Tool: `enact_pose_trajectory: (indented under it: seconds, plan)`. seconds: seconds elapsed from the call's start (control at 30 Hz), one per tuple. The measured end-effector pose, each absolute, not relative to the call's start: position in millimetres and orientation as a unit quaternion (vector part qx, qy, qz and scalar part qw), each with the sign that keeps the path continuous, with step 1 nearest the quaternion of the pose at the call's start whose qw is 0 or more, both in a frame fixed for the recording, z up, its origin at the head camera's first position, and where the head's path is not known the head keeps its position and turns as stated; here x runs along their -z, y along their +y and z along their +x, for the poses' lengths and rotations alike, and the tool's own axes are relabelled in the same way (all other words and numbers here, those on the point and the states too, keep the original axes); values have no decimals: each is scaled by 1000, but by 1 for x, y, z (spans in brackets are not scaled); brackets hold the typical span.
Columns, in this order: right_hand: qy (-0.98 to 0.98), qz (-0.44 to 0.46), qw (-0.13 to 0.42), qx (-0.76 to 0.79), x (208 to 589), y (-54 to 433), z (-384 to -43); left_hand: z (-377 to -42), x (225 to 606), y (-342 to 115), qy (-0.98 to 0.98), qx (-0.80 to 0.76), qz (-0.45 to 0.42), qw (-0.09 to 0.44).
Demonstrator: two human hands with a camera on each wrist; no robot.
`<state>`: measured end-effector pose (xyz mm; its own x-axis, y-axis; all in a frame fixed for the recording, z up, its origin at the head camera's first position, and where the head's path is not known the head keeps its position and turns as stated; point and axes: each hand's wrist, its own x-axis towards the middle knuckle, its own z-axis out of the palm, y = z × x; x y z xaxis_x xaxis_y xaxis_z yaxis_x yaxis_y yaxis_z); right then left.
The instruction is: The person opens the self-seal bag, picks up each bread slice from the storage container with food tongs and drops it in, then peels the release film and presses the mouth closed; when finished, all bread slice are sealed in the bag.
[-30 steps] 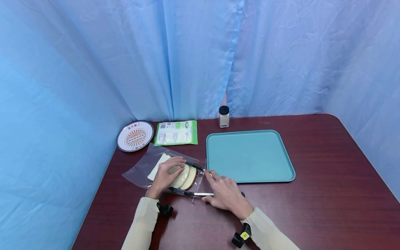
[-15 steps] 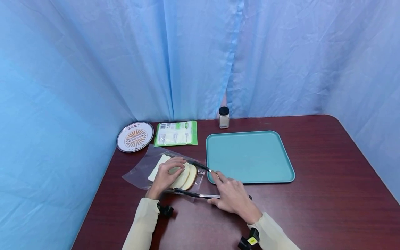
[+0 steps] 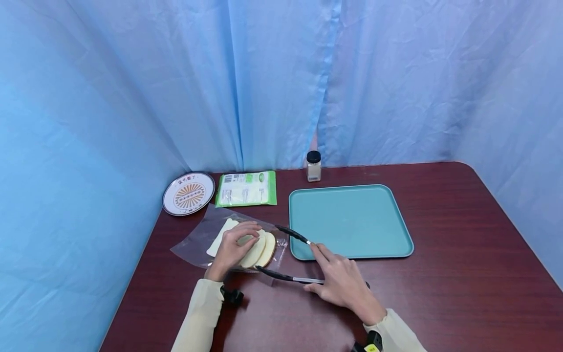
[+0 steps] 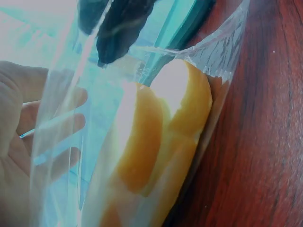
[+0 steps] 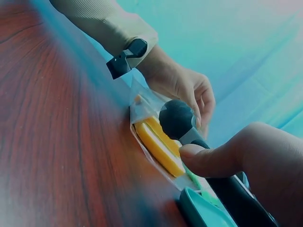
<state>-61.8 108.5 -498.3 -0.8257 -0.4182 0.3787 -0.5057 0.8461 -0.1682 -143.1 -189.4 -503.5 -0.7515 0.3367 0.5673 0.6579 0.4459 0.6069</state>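
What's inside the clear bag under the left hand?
The clear bag holds overlapping bread slices. The left hand rests on it, covering their middle, so the exact count is unclear.

print on the green packet [image 3: 246,188] too small to read; left hand [image 3: 233,247] covers part of the bread slices [image 3: 259,249].

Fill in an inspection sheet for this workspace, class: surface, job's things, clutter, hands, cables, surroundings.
Surface: dark red wooden table.
Job's things: clear bag lying flat, bread slices inside; black tongs, tips at the bag's mouth; empty teal tray.
Clutter: patterned plate, green packet, black-capped jar.
Hands: left hand rests on the bag; right hand holds the tongs.
Cables: nothing seen.
Surroundings: blue curtain all round.
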Motion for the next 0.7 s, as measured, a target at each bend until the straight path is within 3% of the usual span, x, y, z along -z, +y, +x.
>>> enact_pose_trajectory:
  seconds: [0.37, 0.7]
  plan:
    - [-947, 229, 176, -144, 498, 129, -58, -143, 504, -191, -834, 431, -292, 182]
    - [-941, 200, 227, -154, 497, 156, -65, -141, 502, -191, -837, 434, -286, 171]
